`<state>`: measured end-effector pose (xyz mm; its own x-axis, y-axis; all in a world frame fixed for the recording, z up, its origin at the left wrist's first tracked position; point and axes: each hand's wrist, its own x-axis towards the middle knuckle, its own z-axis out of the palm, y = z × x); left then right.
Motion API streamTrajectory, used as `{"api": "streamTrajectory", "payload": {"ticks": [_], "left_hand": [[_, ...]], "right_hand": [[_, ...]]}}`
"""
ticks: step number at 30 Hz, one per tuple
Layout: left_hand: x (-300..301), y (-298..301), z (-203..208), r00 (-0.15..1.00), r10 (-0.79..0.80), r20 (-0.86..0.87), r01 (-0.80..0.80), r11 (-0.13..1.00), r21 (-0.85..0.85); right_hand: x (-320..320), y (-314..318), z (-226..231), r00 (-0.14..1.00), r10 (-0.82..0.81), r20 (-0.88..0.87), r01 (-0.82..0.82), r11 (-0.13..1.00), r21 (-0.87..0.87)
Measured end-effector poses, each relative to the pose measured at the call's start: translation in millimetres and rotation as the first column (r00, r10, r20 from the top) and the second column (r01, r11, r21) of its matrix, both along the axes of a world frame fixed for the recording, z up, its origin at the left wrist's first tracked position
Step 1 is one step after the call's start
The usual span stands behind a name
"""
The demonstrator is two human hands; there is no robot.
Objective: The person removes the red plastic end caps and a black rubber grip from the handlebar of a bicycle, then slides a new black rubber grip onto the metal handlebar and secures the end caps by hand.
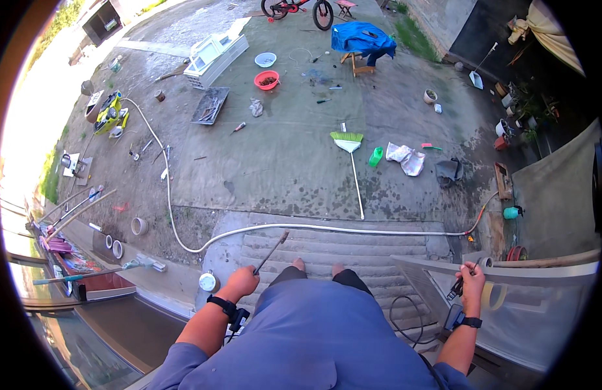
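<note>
My left hand (242,283), at the lower middle left, is closed around a thin dark rod with a brownish end (272,251), which slants up and to the right over the steps. On the right, my right hand (471,283) is raised beside an open light-framed door panel (541,305). Its fingers are curled on a small dark metal object (455,288); the exact kind is too small to make out. A black band with a device (231,310) is strapped on my left wrist, and another band (471,322) on my right.
Below me are ridged steps (320,242), crossed by a pale hose (327,227). A green broom (348,142), green bottle (376,156) and white cloth (406,159) lie ahead. Farther off are a red basin (266,80) and a blue-covered stand (363,40). A white bucket (209,281) stands left.
</note>
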<state>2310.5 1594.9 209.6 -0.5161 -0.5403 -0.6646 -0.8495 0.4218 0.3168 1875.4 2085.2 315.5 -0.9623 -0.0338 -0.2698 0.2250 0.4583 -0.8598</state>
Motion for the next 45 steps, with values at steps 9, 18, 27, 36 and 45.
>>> {"api": "streamTrajectory", "payload": {"ticks": [9, 18, 27, 36, 45], "left_hand": [[3.0, -53.3, -14.7, 0.995, 0.088, -0.056, -0.081, 0.990, 0.119], [-32.5, -83.3, -5.3, 0.998, 0.055, -0.030, -0.049, 0.983, 0.175], [-79.5, -120.3, -19.5, 0.999, 0.041, -0.018, -0.038, 0.986, 0.159], [-145.4, -184.2, -63.5, 0.948, 0.313, -0.055, -0.303, 0.943, 0.139], [-230.6, -282.0, -101.2, 0.930, 0.367, 0.004, -0.361, 0.915, 0.181]], "right_hand": [[84.4, -19.1, -15.4, 0.988, -0.148, 0.035, 0.149, 0.988, -0.045], [122.1, -37.9, -41.2, 0.957, -0.267, 0.117, 0.280, 0.953, -0.117], [55.1, -114.8, -80.0, 0.959, -0.229, 0.165, 0.261, 0.943, -0.209], [-102.4, -234.8, -163.7, 0.985, -0.069, 0.158, 0.116, 0.943, -0.311], [-244.3, -393.2, -190.2, 0.985, 0.059, 0.165, 0.004, 0.933, -0.360]]}}
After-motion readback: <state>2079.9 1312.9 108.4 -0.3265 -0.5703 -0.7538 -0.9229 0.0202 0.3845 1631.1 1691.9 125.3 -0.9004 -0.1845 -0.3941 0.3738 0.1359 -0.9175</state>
